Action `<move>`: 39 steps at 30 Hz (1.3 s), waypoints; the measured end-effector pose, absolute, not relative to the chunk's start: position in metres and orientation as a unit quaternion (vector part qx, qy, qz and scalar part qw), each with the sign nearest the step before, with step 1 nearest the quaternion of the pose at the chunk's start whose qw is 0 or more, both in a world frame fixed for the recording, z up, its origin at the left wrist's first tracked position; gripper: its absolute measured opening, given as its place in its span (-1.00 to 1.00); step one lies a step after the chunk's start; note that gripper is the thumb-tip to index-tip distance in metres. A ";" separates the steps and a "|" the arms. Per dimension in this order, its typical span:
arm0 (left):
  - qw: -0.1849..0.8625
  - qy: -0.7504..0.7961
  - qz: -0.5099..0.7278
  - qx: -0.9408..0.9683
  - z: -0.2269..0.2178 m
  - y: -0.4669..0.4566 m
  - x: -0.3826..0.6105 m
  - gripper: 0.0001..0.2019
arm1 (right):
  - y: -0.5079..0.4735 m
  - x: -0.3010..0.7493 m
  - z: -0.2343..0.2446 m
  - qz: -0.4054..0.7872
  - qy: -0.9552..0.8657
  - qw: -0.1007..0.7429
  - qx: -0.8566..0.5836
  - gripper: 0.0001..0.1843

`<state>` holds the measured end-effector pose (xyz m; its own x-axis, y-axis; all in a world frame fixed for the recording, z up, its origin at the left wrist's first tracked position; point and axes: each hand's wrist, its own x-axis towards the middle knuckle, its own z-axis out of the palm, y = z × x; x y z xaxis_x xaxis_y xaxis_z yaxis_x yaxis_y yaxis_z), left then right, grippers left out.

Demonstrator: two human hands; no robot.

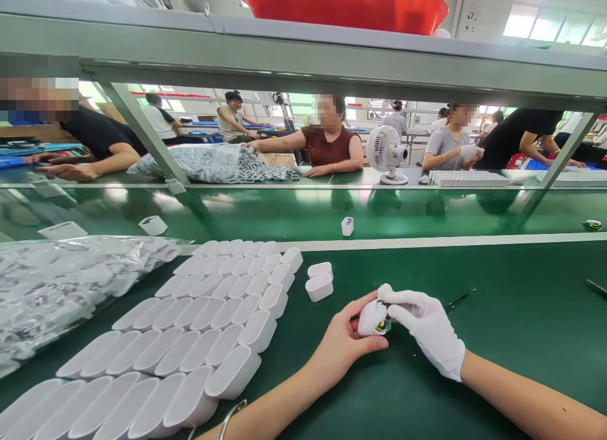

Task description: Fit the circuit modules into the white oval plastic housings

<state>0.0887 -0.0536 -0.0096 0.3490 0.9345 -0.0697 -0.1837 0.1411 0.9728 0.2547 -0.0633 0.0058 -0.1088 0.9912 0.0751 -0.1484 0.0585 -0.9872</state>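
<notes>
Clamping a white rounded plastic casing (pixel 370 318), the left hand (pixel 340 339) seemingly steadied it; the white-gloved right hand (pixel 427 329) met its three-o'clock side, grip unclear.

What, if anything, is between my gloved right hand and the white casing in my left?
Nothing visible. The gloved right hand has its fingertips right at the white casing held in the left hand. The slim dark tool lies beyond the glove, outside that gap.

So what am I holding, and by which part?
Your bare left hand holds a white plastic housing around its left end; your gloved right hand is at its right end, exact grip unclear.
</notes>
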 end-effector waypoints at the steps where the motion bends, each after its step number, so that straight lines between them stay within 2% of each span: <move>1: 0.652 0.375 0.420 0.508 -0.009 -0.054 0.089 -0.31 | -0.064 0.255 0.005 0.545 -0.528 0.508 -0.409 -0.70; 3: 0.623 0.389 0.421 0.531 -0.007 -0.056 0.088 -0.46 | -0.066 0.256 0.005 0.529 -0.583 0.478 -0.390 -0.62; 6: 0.577 0.408 0.428 0.564 -0.002 -0.059 0.087 -0.53 | -0.067 0.261 0.006 0.452 -0.670 0.454 -0.375 -0.47; 12: 0.504 0.399 0.422 0.639 0.007 -0.062 0.087 -0.60 | -0.065 0.275 0.015 0.224 -0.806 0.466 -0.287 -0.52; 17: 0.474 0.390 0.427 0.664 0.012 -0.068 0.087 -0.60 | -0.069 0.276 0.024 0.160 -0.820 0.491 -0.248 -0.50; 24: 0.493 0.374 0.437 0.652 0.009 -0.068 0.085 -0.61 | -0.071 0.270 0.026 0.220 -0.814 0.483 -0.238 -0.56; 31: 0.507 0.362 0.442 0.646 0.012 -0.068 0.086 -0.56 | -0.076 0.273 0.027 0.167 -0.802 0.523 -0.235 -0.49; 36: 0.545 0.418 0.418 0.594 0.006 -0.062 0.082 -0.55 | -0.072 0.282 0.038 0.293 -0.703 0.582 -0.286 -0.57; 39: 0.559 0.430 0.431 0.563 0.002 -0.058 0.081 -0.49 | -0.070 0.289 0.042 0.311 -0.662 0.616 -0.294 -0.57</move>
